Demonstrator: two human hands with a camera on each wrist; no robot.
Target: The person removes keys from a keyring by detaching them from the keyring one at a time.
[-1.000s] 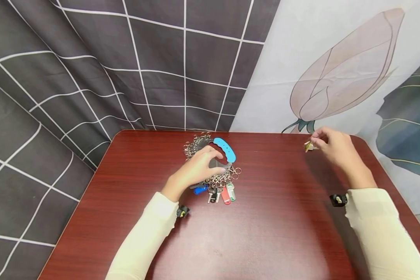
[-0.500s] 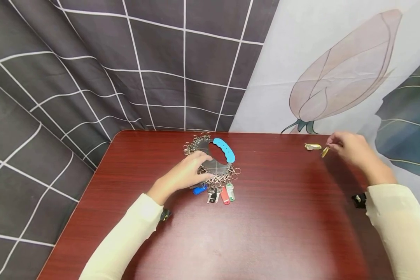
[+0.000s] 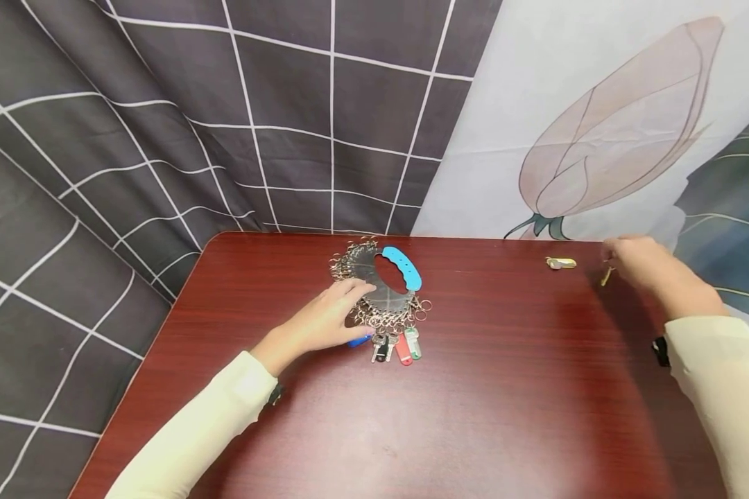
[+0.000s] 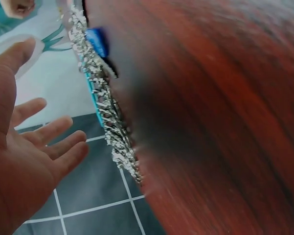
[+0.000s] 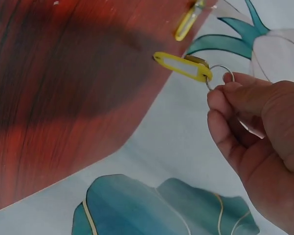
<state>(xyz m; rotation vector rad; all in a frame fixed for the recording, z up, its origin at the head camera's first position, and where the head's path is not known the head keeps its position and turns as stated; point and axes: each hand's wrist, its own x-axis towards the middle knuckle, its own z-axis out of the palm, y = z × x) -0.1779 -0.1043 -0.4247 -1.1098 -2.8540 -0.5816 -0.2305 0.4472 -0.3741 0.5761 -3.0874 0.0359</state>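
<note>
My right hand point(image 3: 646, 263) pinches a metal ring point(image 5: 224, 67) between thumb and fingers over the table's back right. From the ring hang a yellow key tag point(image 5: 178, 66) and a key, mostly hidden behind the tag. To its left, another yellow key tag point(image 3: 562, 263) with a key lies on the table. My left hand point(image 3: 321, 319) hovers with spread fingers over the near left side of a key holder, a dark curved plate point(image 3: 383, 298) with a blue handle point(image 3: 402, 269) and many clasps. It appears to grip nothing.
At the holder's near edge hang a blue tag point(image 4: 96, 41), keys point(image 3: 382, 348), a red tag point(image 3: 403, 350) and a green-and-white tag point(image 3: 414, 343). The red-brown table point(image 3: 474, 388) meets a grid curtain point(image 3: 287, 166) and a flower-print cloth point(image 3: 474, 166) behind.
A yellow-tagged key has been left on the table at the back right. My right hand has moved right with the other one. The left hand has drawn back left and nearer.
</note>
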